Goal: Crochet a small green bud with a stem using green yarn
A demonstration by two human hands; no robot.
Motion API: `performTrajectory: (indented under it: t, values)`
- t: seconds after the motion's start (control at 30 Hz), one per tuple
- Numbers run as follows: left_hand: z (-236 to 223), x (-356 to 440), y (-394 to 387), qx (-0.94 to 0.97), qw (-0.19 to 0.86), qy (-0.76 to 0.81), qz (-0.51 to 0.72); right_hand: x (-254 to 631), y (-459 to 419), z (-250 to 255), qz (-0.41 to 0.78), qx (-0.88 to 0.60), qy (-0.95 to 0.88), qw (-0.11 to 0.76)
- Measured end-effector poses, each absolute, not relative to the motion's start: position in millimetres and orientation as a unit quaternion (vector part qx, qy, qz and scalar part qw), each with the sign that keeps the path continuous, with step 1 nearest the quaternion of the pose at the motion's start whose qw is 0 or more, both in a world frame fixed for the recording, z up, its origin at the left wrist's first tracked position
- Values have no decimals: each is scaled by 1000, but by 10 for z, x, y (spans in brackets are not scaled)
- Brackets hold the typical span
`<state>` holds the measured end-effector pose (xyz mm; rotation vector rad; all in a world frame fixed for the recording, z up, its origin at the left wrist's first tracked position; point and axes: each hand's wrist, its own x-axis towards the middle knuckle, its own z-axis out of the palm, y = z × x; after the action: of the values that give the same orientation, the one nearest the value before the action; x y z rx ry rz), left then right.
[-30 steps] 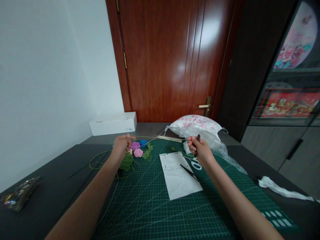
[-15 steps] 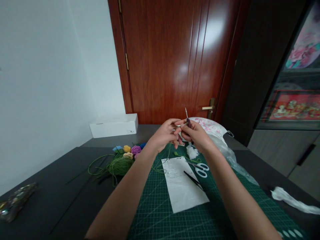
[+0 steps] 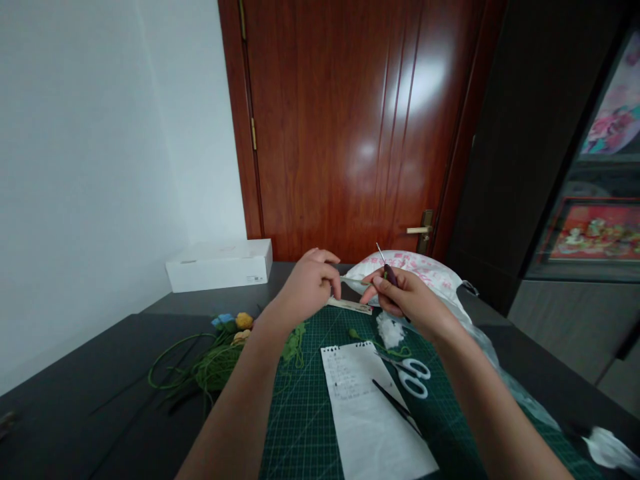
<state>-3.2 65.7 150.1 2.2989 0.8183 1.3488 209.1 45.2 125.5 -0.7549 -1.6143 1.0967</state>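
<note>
My right hand point(image 3: 403, 292) grips a crochet hook point(image 3: 390, 273) by its dark handle, the metal shaft pointing up and to the left. A pale green strand of yarn point(image 3: 353, 280) stretches across the gap between the hands. At its other end my left hand point(image 3: 310, 287) has its fingers curled and closed around it; the fingertips are partly hidden. Below the hands, a light ruler-like strip point(image 3: 350, 305) lies at the far side of the green cutting mat point(image 3: 300, 420). Loose green yarn point(image 3: 294, 345) rests beside my left forearm.
On the mat are a handwritten sheet point(image 3: 370, 427), black tweezers point(image 3: 397, 407), white-handled scissors point(image 3: 414, 379), white stuffing point(image 3: 390, 330) and a small green piece point(image 3: 353, 333). Green yarn point(image 3: 213, 367) with crocheted flowers point(image 3: 244, 321) lies left. A white box point(image 3: 220, 267) and patterned bag point(image 3: 420, 267) stand behind.
My hands have moved apart, the left one leftward and the right one rightward, with the yarn strand now drawn between them. The view has shifted slightly upward.
</note>
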Motion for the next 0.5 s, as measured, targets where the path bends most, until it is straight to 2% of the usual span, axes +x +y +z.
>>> performTrajectory:
  t: [0.03, 0.1, 0.2, 0.27, 0.5]
  values:
    - [1489, -4, 652, 820, 151, 305, 460, 2083, 445, 1263, 448, -309, -670, 505]
    - [1474, 76, 623, 814, 171, 301, 467, 2056, 423, 1281, 454, -293, -670, 509]
    - [1476, 217, 545, 747, 372, 219, 505, 1993, 374, 1302, 492, -259, -646, 523]
    - [1488, 286, 488, 688, 449, 183, 540, 1949, 344, 1307, 525, -240, -616, 537]
    - [1558, 278, 362, 585, 478, 189, 627, 1881, 306, 1306, 605, -220, -555, 526]
